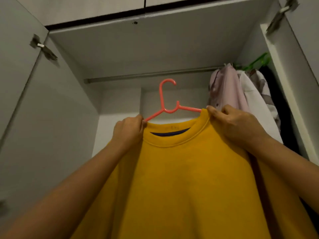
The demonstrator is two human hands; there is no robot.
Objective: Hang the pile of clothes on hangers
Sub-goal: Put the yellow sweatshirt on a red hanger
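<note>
Fingers, left: curled tight (140,120) on one shoulder of the yellow sweatshirt (181,178), just where an arm of the coral hanger (161,97) runs into the cloth. I read the left hand (128,131) as gripping cloth and plastic together, though the plastic under it is hidden.
Fingers, right: pinched together (213,110) on the other shoulder, beside the collar. The right hand (233,123) is clamped on cloth and sits higher in view than the left.
Sweatshirt: front towards me, collar up, filling the lower frame below both hands. It is on the hanger but not on the rail (146,75).
Hanger: threaded through the neck and tilted, with its left arm lower. The hook's stem stands closer to the left hand, and the hook's mouth opens to the right.
Rail: runs left to right, above and beyond the hook and apart from it. The hanger's long axis lies roughly along it.
Coming move, my judgement: raise and push forward until the hook tops the rail, then lower it on. The left hand looks better placed to steer the hook.
Hung clothes: a pink shirt (226,87) and a white garment (253,99) are bunched at the rail's right end, under a green hanger (257,62) and near the right hand. The bare stretch of rail lies to their left.
Wardrobe: both doors stand open. The left door (17,75) shows its hinge (43,47).
</note>
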